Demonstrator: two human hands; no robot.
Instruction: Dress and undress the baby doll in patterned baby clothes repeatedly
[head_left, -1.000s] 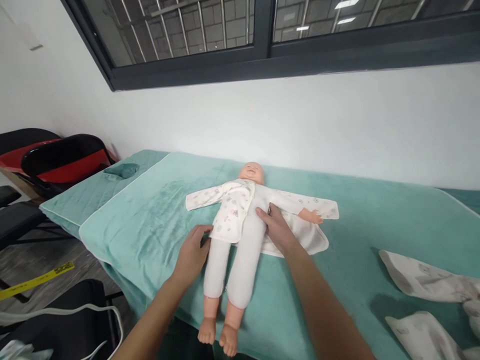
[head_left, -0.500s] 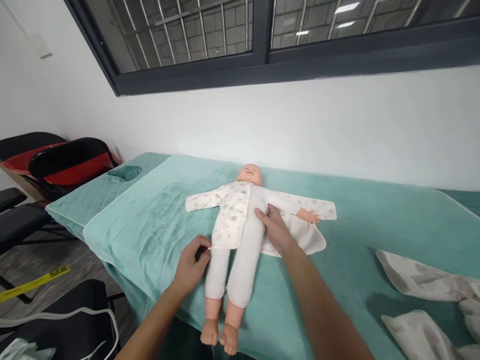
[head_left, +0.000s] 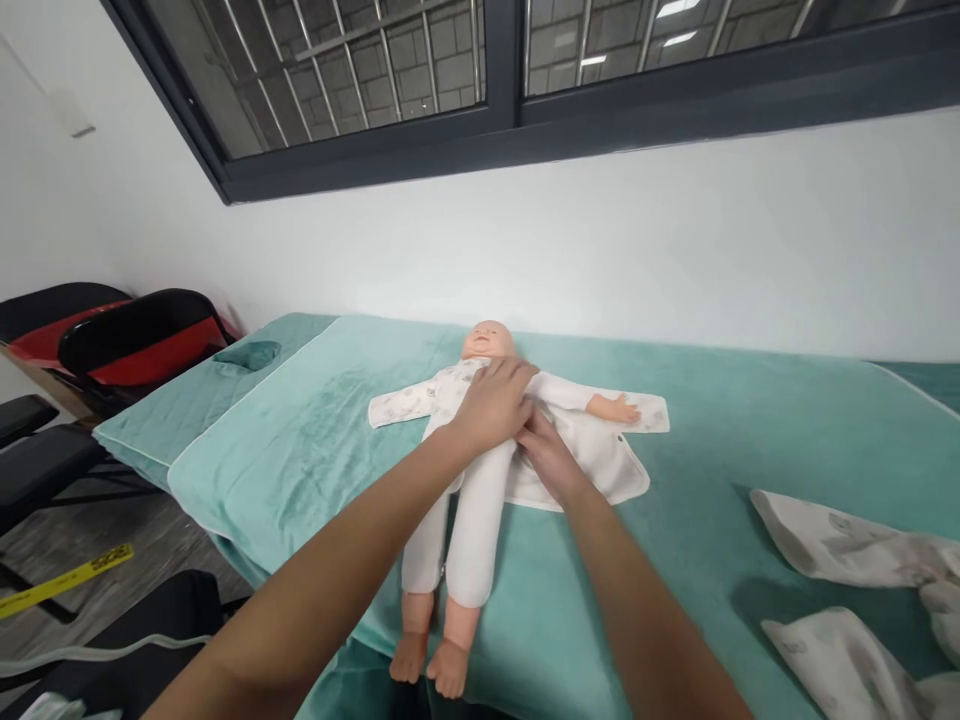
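Observation:
A baby doll [head_left: 478, 520] in a white bodysuit lies on its back, head toward the wall, bare feet toward me. Under it and over one side is a white printed baby shirt [head_left: 600, 455], its right-hand front panel spread flat beside the torso. The left-hand sleeve stretches outward; the doll's other arm lies on top of the right-hand sleeve. My left hand [head_left: 495, 405] rests across the doll's chest, fingers together and bent over its far side. Touching it, my right hand [head_left: 546, 455] holds the doll's side at the waist, with its fingertips partly hidden.
A green plush cover [head_left: 300, 450] lies over the bed. Crumpled printed white clothing [head_left: 847, 545] is at the right. Black folding chairs [head_left: 142, 345] stand at the left, and another chair with a white cable [head_left: 97, 650] is close by. A wall and a dark-framed window [head_left: 517, 120] rise behind.
My left hand has left the shirt's lower hem and moved up and right onto the doll's chest, against my right hand. The right hand stays at the doll's side.

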